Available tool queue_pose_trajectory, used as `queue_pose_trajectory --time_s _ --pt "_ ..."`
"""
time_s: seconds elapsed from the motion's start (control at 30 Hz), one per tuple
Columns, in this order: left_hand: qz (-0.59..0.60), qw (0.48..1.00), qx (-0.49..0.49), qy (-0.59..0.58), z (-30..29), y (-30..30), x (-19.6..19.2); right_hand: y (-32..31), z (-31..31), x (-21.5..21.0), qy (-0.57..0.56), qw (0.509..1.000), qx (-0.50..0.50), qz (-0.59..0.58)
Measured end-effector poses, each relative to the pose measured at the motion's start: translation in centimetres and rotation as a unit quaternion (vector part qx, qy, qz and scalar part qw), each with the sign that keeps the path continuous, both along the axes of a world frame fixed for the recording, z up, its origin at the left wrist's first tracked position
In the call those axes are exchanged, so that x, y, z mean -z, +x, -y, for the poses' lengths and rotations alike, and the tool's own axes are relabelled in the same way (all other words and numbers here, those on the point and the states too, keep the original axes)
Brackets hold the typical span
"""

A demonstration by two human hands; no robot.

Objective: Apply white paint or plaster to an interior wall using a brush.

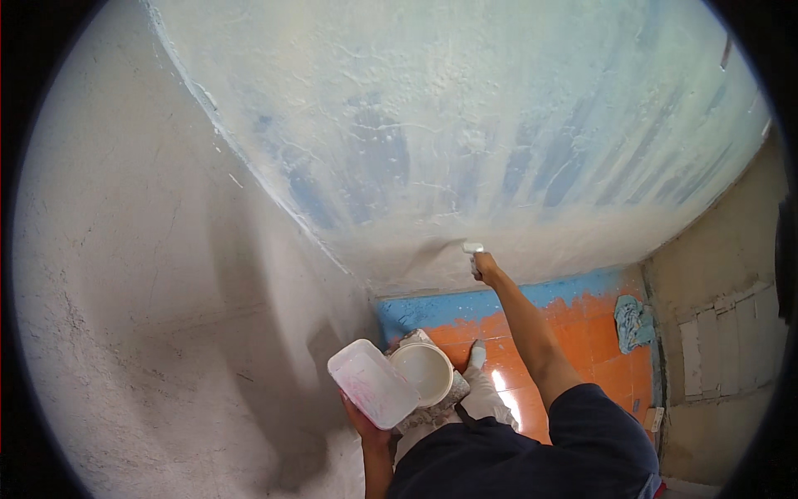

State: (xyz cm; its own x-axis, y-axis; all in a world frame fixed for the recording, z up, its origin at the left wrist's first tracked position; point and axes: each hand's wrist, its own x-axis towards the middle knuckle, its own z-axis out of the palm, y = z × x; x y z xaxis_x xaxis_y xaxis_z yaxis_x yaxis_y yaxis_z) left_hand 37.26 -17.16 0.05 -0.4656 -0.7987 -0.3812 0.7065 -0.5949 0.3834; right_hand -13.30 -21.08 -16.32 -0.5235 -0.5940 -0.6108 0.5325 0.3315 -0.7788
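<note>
Nearest, the left hand gripped the lower left edge of a tray, a shallow white rectangle with rounded corners and pink smears across its inside. The tray overlapped the left side of a round, off-white bucket, pale within. Farther out, the right hand was closed around the handle of a small painting tool; its short white head was at the wall's pale lower band, contact unclear. Above that band, the wall showed streaky blue under whitish, ridged coating.
</note>
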Motion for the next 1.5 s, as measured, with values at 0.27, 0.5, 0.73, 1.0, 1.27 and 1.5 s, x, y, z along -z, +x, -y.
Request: queue_pose_trajectory --time_s 0.27,0.5,0.73,1.0,1.27,1.5 --pt "-0.038 0.998 0.037 -0.027 1.0 -0.7 -2.1 4.6 1.4 -36.9 -0.233 0.948 0.024 -0.214" --pt "-0.004 0.999 0.038 0.012 0.7 0.0 0.9 5.2 3.1 -37.6 -0.283 0.901 0.062 -0.322" --pt "0.047 0.998 0.041 0.023 -0.7 -0.4 -3.8 4.2 2.4 -1.8 -0.101 0.945 0.050 -0.306" --pt "0.043 0.998 0.040 -0.002 -0.7 0.5 -3.8 4.4 2.2 -5.8 -0.086 0.994 0.031 -0.068" --pt "0.000 0.996 0.066 -0.053 1.0 -0.8 -3.7 7.8 1.1 -45.6 -0.361 0.891 0.037 -0.273" --pt "-0.010 0.999 0.040 -0.011 1.5 -0.8 -2.9 7.8 5.9 -31.9 -0.221 0.919 0.086 -0.314"
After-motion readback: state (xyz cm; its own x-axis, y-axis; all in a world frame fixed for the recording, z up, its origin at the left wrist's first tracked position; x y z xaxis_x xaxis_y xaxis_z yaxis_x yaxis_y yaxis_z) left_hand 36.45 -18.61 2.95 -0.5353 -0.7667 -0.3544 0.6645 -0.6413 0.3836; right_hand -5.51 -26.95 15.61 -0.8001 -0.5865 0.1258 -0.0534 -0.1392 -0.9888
